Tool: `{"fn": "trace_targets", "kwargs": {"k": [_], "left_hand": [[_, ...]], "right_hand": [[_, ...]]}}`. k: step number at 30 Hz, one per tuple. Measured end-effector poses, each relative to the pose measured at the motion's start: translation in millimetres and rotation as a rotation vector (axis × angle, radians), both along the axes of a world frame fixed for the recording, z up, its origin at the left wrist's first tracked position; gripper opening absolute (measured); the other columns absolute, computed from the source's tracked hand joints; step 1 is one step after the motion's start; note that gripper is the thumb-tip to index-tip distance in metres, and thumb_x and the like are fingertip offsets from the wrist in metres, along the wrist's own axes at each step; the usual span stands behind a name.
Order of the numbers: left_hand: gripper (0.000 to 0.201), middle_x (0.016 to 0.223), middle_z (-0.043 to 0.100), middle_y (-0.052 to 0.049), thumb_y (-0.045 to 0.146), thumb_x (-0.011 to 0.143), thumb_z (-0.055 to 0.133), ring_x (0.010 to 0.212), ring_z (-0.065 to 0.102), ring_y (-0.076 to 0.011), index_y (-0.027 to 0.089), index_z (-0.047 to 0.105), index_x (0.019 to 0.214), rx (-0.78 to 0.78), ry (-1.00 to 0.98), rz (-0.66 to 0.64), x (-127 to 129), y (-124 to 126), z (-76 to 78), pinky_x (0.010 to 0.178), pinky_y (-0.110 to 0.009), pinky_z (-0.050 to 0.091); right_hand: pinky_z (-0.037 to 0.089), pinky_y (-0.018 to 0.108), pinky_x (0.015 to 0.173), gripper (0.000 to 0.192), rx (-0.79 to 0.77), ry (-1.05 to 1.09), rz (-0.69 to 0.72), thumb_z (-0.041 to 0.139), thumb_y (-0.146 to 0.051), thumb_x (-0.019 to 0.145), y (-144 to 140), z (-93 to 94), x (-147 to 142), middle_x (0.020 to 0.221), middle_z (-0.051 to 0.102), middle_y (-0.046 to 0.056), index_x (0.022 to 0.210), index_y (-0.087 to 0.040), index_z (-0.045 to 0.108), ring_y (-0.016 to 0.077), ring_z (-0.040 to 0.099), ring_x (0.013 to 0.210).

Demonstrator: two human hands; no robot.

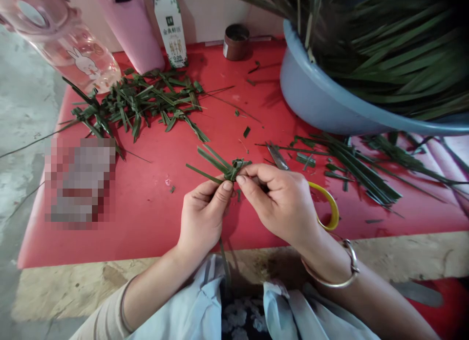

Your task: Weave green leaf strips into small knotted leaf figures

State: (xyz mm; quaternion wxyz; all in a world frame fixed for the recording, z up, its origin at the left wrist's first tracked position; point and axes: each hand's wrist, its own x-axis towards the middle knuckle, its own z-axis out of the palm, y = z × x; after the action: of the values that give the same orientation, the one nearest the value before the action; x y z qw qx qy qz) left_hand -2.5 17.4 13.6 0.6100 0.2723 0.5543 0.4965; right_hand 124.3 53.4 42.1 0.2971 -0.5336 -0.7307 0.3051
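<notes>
Both of my hands pinch a small woven knot of green leaf strips [234,170] just above the red table [146,218]. My left hand [205,213] grips it from the left with thumb and forefinger. From the right, my right hand [282,198] holds the same knot; a silver bangle sits on that wrist. Loose strip ends stick out of the knot to the upper left. One long strip hangs down between my wrists toward my lap.
Scissors with yellow handles [330,205] lie under my right hand. A pile of woven leaf pieces [142,103] lies at the back left, cut strips [359,169] at right. A blue basin [322,100] of long leaves, a clear bottle [69,47], a pink flask [135,32], a carton [171,27] and a small brown jar [236,42] stand behind.
</notes>
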Motion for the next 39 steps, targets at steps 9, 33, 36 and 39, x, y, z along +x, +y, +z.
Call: {"fn": "trace_targets", "kwargs": {"k": [9, 33, 36, 39], "left_hand": [[0.024, 0.051, 0.039, 0.004, 0.031, 0.077, 0.062, 0.042, 0.029, -0.0022, 0.012, 0.056, 0.064, -0.103, -0.364, 0.038, 1.3, 5.8, 2.0, 0.038, -0.015, 0.024], [0.014, 0.063, 0.048, 0.002, 0.017, 0.079, 0.058, 0.042, 0.028, 0.0017, 0.009, 0.054, 0.068, -0.266, -0.841, 0.073, -4.1, 8.3, 4.1, 0.036, -0.008, 0.023], [0.014, 0.061, 0.047, 0.002, 0.017, 0.078, 0.06, 0.042, 0.028, 0.0014, 0.009, 0.054, 0.068, -0.261, -0.814, 0.052, -2.3, 8.2, 2.9, 0.036, -0.008, 0.023], [0.017, 0.058, 0.045, 0.003, 0.02, 0.077, 0.062, 0.042, 0.028, 0.0006, 0.009, 0.055, 0.065, -0.211, -0.677, 0.051, 1.3, 7.7, 0.5, 0.036, -0.01, 0.023]], "right_hand": [[0.041, 0.019, 0.052, 0.011, 0.023, 0.059, -0.047, 0.056, -0.026, 0.083, -1.9, 0.8, 2.3, 0.061, 0.062, -0.002, 0.079, -0.02, 0.065, 0.0089, 0.054, 0.053], [0.053, 0.025, 0.058, 0.028, -0.088, 0.404, 0.085, 0.049, -0.028, 0.088, 6.5, -4.7, 15.5, 0.103, 0.063, 0.007, 0.113, -0.022, 0.059, 0.0148, 0.063, 0.078], [0.052, 0.026, 0.064, 0.023, 0.094, 0.193, 0.121, 0.056, -0.024, 0.083, 10.0, -2.9, 19.1, 0.097, 0.063, 0.007, 0.104, -0.021, 0.065, 0.015, 0.062, 0.079], [0.051, 0.027, 0.066, 0.023, 0.204, 0.133, 0.094, 0.057, -0.022, 0.083, 10.7, -1.0, 20.0, 0.095, 0.064, 0.007, 0.103, -0.021, 0.066, 0.0152, 0.061, 0.079]]}}
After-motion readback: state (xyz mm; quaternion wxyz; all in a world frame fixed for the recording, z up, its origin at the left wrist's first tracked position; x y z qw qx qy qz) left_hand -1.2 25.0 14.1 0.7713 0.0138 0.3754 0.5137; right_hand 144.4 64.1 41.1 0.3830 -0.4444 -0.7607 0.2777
